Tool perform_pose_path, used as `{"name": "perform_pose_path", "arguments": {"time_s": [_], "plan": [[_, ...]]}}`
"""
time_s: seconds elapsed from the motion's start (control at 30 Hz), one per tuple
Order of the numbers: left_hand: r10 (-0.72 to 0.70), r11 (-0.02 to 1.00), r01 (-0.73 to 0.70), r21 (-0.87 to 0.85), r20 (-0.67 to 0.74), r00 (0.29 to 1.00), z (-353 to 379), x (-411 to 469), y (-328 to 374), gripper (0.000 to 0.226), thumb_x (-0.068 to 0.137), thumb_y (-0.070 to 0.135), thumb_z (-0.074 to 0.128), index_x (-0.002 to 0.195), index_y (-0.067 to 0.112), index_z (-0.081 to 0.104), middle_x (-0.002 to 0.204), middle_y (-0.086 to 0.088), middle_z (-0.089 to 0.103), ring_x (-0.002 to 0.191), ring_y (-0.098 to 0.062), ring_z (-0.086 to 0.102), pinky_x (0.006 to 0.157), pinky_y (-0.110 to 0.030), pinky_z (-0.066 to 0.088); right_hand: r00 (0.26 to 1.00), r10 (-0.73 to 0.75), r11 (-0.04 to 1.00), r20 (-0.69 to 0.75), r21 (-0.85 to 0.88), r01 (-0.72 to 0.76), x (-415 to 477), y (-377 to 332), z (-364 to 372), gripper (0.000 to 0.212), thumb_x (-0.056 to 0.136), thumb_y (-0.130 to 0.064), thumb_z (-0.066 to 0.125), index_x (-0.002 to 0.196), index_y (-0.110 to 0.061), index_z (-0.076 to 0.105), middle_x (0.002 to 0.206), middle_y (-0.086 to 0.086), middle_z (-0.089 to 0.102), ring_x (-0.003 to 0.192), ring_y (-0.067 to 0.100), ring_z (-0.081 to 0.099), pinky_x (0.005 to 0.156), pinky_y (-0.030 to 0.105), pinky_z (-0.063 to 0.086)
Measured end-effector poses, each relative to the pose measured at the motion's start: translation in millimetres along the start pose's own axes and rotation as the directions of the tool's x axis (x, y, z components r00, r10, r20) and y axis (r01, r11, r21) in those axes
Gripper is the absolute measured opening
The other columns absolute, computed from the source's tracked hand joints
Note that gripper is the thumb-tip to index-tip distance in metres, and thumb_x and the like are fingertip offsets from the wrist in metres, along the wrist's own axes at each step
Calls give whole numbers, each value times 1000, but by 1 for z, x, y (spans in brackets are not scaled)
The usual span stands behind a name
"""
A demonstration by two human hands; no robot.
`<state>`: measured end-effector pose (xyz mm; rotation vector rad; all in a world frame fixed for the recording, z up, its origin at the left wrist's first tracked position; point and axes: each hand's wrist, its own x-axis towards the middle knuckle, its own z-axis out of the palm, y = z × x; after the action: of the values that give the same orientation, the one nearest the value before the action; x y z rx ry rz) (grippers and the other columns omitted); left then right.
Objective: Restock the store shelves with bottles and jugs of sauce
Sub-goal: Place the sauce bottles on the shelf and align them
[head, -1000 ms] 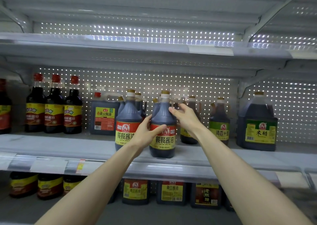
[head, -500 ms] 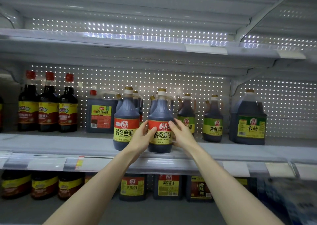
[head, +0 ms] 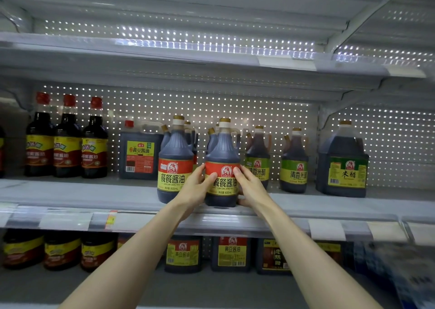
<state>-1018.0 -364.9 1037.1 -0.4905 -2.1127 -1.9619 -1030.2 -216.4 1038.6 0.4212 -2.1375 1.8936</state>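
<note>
A dark soy sauce jug [head: 222, 153] with a red and yellow label and a gold cap stands upright near the front of the middle shelf [head: 70, 191]. My left hand [head: 195, 188] grips its left side, thumb across the label. My right hand [head: 250, 188] grips its right side, fingers curled behind it. A matching jug [head: 174, 158] stands just to its left, with more of the same kind behind both.
Three red-capped bottles [head: 67, 139] and a square jug [head: 138, 153] stand to the left. Green-label vinegar jugs [head: 294, 162] and a big vinegar jug [head: 344, 162] stand to the right. The upper shelf [head: 188, 56] shows nothing on it. The lower shelf holds more jugs [head: 231, 252].
My right hand slid down from the jug's shoulder to its lower right side. Both hands brought the jug forward toward the shelf's front edge.
</note>
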Motion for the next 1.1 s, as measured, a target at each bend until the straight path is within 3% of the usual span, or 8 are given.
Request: {"name": "perform_pose_path", "arguments": {"time_s": [0.13, 0.3, 0.43, 0.5, 0.7, 0.77, 0.9, 1.1], "plan": [[9, 1000, -10, -23, -5, 1000, -1, 0, -1, 56, 99, 20, 48, 150, 16, 24, 141, -8, 47, 111, -12, 48, 89, -31, 43, 1000, -20, 1000, -8, -2, 20, 2, 1, 1, 41, 102, -32, 41, 141, -20, 40, 111, -8, 53, 101, 9, 51, 78, 26, 49], [-4, 998, 3, -57, -1, 1000, -5, 3, -4, 53, 99, 20, 48, 148, 17, 28, 129, -1, 53, 106, -12, 52, 86, -31, 46, 999, -19, 1000, -31, 7, 19, 5, 3, 4, 39, 100, -32, 46, 137, -20, 45, 114, -6, 56, 113, 20, 56, 85, 38, 53], [-26, 998, 27, -58, 5, 1000, -8, 6, -4, 52, 99, 20, 47, 148, 20, 28, 134, -2, 52, 109, -14, 52, 94, -40, 44, 998, -48, 998, -33, -40, 47, 8, 2, 6, 42, 101, -30, 45, 141, -15, 42, 115, -5, 54, 102, 10, 54, 66, 16, 50], [-32, 998, 33, -50, 10, 999, -9, 7, -4, 52, 100, 21, 46, 148, 21, 28, 136, -2, 51, 111, -14, 52, 99, -42, 43, 998, -56, 997, -36, -55, 54, 9, 3, 6, 44, 101, -30, 44, 142, -14, 41, 115, -5, 52, 100, 8, 52, 63, 14, 48], [-35, 998, 35, -57, -11, 999, -7, 6, -2, 51, 99, 19, 47, 147, 17, 29, 133, -4, 52, 109, -14, 51, 91, -36, 43, 1000, -23, 1000, -6, -18, 23, 9, 5, 5, 46, 100, -32, 45, 144, -17, 38, 123, -1, 54, 106, 12, 51, 83, 29, 50], [-27, 998, 26, -57, -16, 999, -6, 6, -2, 51, 99, 18, 47, 147, 16, 30, 132, -3, 52, 108, -13, 51, 90, -35, 43, 1000, -22, 1000, -4, 0, 22, 9, 5, 4, 44, 100, -31, 46, 142, -18, 41, 118, -3, 55, 105, 12, 53, 78, 26, 52], [-19, 998, 18, -66, -9, 1000, -6, 7, -4, 50, 99, 18, 47, 146, 15, 31, 119, 2, 54, 106, -13, 51, 90, -35, 44, 1000, -15, 999, -28, 42, 16, 11, 9, 3, 44, 98, -32, 51, 140, -19, 45, 109, -9, 60, 111, 18, 57, 93, 44, 53], [-52, 997, 53, -62, 19, 998, -8, 11, -7, 53, 99, 21, 47, 148, 17, 27, 138, -7, 50, 112, -17, 52, 92, -37, 44, 996, -61, 998, -66, -6, 60, 10, 12, 1, 45, 96, -33, 54, 138, -18, 48, 106, -11, 59, 110, 17, 57, 98, 47, 50]]}}
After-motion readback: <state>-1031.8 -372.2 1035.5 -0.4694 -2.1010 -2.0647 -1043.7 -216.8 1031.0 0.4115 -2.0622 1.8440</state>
